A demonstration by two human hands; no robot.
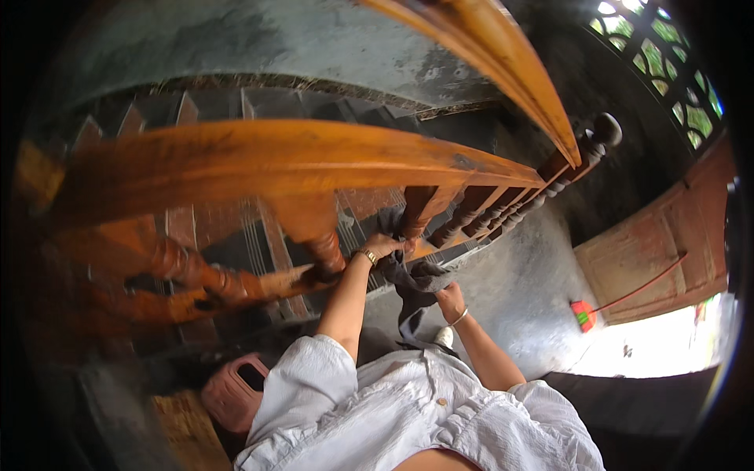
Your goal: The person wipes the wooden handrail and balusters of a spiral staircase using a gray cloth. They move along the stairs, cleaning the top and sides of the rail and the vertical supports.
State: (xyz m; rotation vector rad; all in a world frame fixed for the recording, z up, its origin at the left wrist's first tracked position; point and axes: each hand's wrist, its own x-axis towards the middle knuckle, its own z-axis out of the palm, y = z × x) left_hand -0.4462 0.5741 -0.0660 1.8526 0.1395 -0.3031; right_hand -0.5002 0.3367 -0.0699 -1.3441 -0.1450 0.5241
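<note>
A dark grey cloth (412, 279) is looped around a turned wooden baluster (417, 209) of the stair railing. My left hand (386, 244), with a gold watch at the wrist, grips the cloth against the baluster's lower part. Lower right, my right hand (451, 302) holds a bunched length of the same cloth, and a loose strip hangs below it. Above both hands runs the orange-brown wooden handrail (283, 156). Part of the cloth behind the baluster is hidden.
Tiled stair steps (227, 224) lie beyond the railing. A dark newel post (607, 129) ends it at the right. A pink plastic container (235, 391) stands at lower left. Near the wooden door (654, 259), a red-handled broom (583, 316) rests on the concrete floor (512, 294).
</note>
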